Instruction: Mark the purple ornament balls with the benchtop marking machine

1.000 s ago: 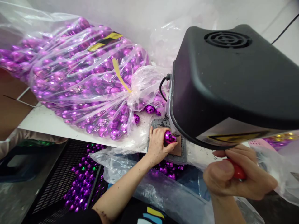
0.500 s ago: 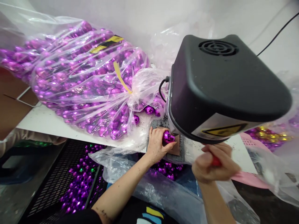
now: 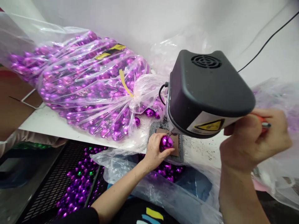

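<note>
A shiny purple faceted ball ornament is held between the thumb and fingers of my left hand. It sits over a brown pad on the grey metal base of a bench machine. The machine's black head stands just above and right of the ball, with a yellow warning label on its front. My right hand is raised on the right side of the head, fingers wrapped round a red handle with a metal tip. The lower end of the machine's tool is partly hidden.
A tied clear bag of purple balls fills the table's left side. Loose purple balls lie near its neck. Below the table edge are a black crate with purple balls and a clear plastic sheet. Dark shavings dot the white table.
My right hand has moved up and to the right with the red handle. My left hand and the ball have shifted slightly left and down, out from beneath the machine head.
</note>
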Tool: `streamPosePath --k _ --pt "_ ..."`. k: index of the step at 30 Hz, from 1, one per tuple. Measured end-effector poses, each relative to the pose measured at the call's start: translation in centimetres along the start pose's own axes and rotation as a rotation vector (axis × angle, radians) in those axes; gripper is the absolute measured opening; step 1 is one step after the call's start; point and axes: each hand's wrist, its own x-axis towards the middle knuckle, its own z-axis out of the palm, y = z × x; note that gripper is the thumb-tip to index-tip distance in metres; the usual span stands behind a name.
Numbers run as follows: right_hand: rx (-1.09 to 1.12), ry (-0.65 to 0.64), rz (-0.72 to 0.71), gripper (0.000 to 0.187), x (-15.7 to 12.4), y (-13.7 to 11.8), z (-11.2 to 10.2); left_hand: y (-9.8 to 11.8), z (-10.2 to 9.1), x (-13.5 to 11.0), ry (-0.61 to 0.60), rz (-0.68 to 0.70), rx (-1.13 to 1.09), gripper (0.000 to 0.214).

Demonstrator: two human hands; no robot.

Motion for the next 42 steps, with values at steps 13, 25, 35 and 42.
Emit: streamPosePath --k 13,25,35,42 --pt "0.031 -0.051 0.064 0.043 1.2 -0.3 0.7 -1.8 -7.1 1.9 -0.107 0.186 0.536 0.037" --pt "0.02 -0.114 0.131 0.039 3.3 0.6 2.1 -3.7 -10.7 6.6 -0.012 0.106 0.432 0.041" --pt "0.008 -0.08 0.138 0.04 3.2 1.0 2.5 -1.3 -6.5 2.4 -0.242 -0.5 -0.87 0.048" --pt "0.032 -0.11 0.167 0.047 3.4 0.5 2.3 -1.6 -3.3 2.4 -0.187 -0.296 -0.369 0.045"
